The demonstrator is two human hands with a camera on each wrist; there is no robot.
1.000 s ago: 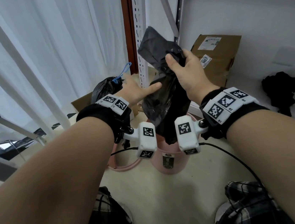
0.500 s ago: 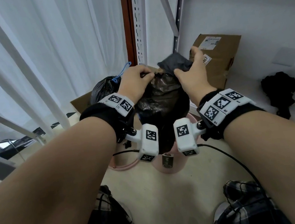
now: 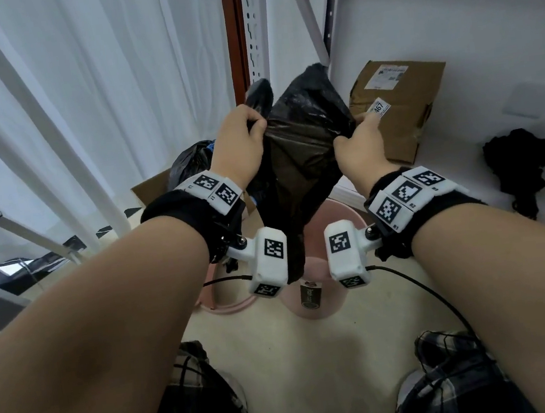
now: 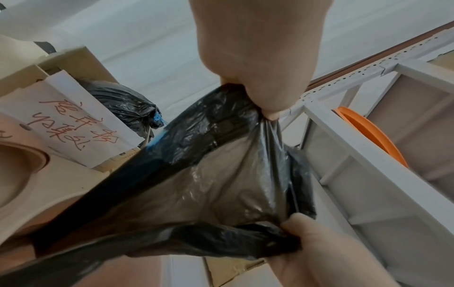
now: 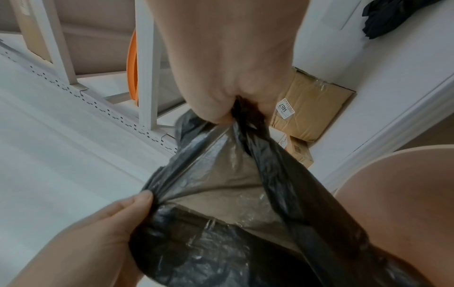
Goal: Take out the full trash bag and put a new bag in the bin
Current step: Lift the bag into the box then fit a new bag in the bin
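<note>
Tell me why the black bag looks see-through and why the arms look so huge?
Head view: the wide lens stretches the near forearms and bends the curtain lines; the new bag lets some light through. Left wrist view: light shines through the thin plastic, turning it grey-brown between the left hand and right hand. Right wrist view: small glints on the plastic, hands slightly blurred.

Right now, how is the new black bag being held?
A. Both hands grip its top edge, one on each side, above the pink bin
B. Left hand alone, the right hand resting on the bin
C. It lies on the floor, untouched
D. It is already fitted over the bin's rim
A: the left hand and right hand each grip a side of the bag, which hangs above the pink bin.
</note>
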